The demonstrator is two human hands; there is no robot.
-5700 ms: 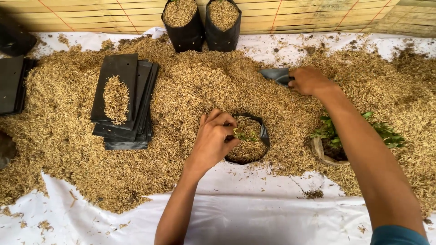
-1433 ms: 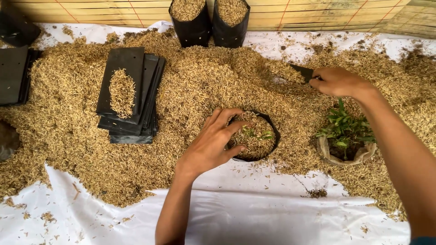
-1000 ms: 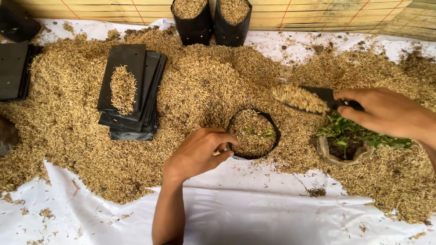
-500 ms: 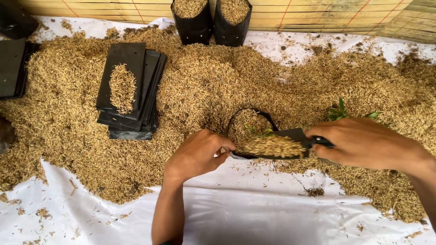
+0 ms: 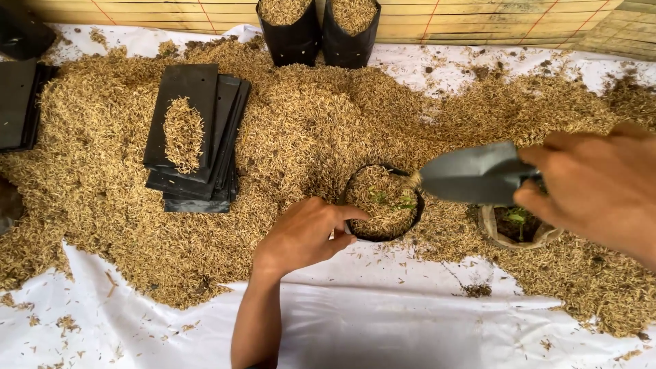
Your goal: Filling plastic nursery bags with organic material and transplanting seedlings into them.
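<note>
My left hand [image 5: 305, 234] grips the near rim of a round black grow bag [image 5: 383, 203] that stands in the husk pile and is filled with rice husk, a small green seedling showing in it. My right hand [image 5: 596, 186] holds a dark trowel [image 5: 471, 173] by its handle, the blade tipped over the bag's right edge with a few husks at its tip. Just right of the bag sits a small brown pot [image 5: 516, 229] with soil and a green sprout, partly hidden by my right hand.
A wide heap of rice husk [image 5: 301, 116] covers a white sheet [image 5: 383, 321]. A stack of flat black bags [image 5: 195, 137] lies at left, more at the far left [image 5: 20, 102]. Two filled black bags [image 5: 321, 27] stand at the back against a bamboo mat.
My right hand scooped husk from the far right of the pile, carried it on the trowel to the bag and tipped it in. The left hand slid from the bag's top to its near rim.
</note>
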